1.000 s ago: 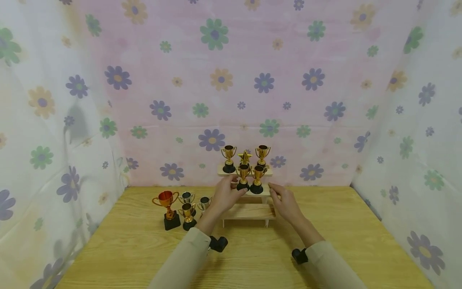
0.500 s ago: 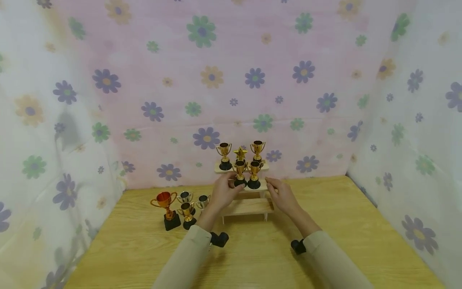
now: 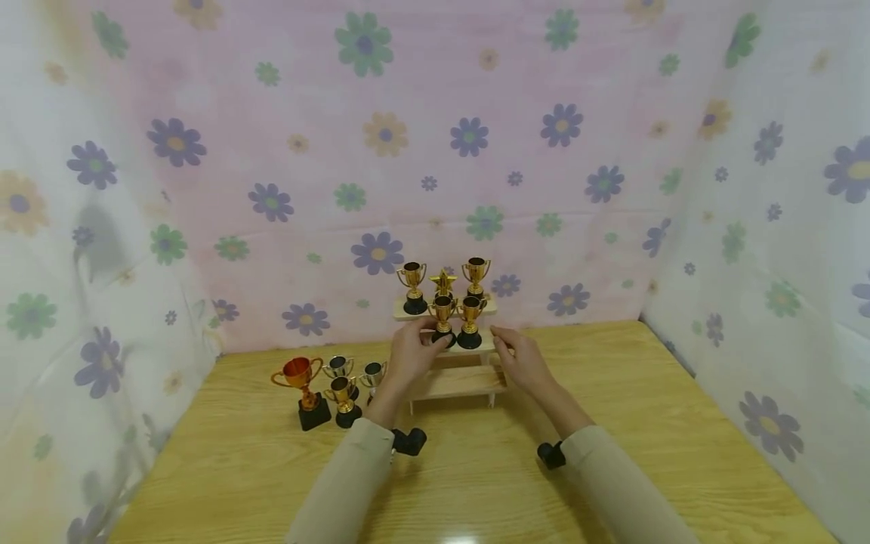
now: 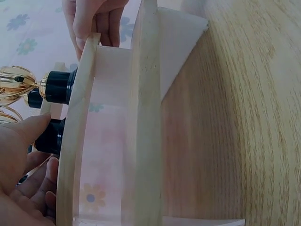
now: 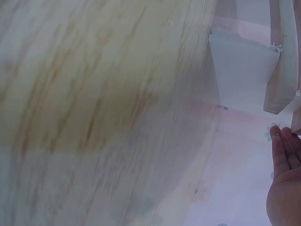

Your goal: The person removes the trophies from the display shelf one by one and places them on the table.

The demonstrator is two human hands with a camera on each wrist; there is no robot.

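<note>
Two golden, black-based cups stand on a pale wooden stand's middle step; the left grip pinches the left cup, the right grip touches the step's end, its closing unclear.

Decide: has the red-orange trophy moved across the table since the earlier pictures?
No. Judged against the table in the head view, the red-orange trophy keeps its place; the camera's view shifted.

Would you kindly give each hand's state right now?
Left hand: closed, holding the left gold trophy on the middle shelf.
Right hand: at that shelf's right end; open or closed cannot be told.
</note>
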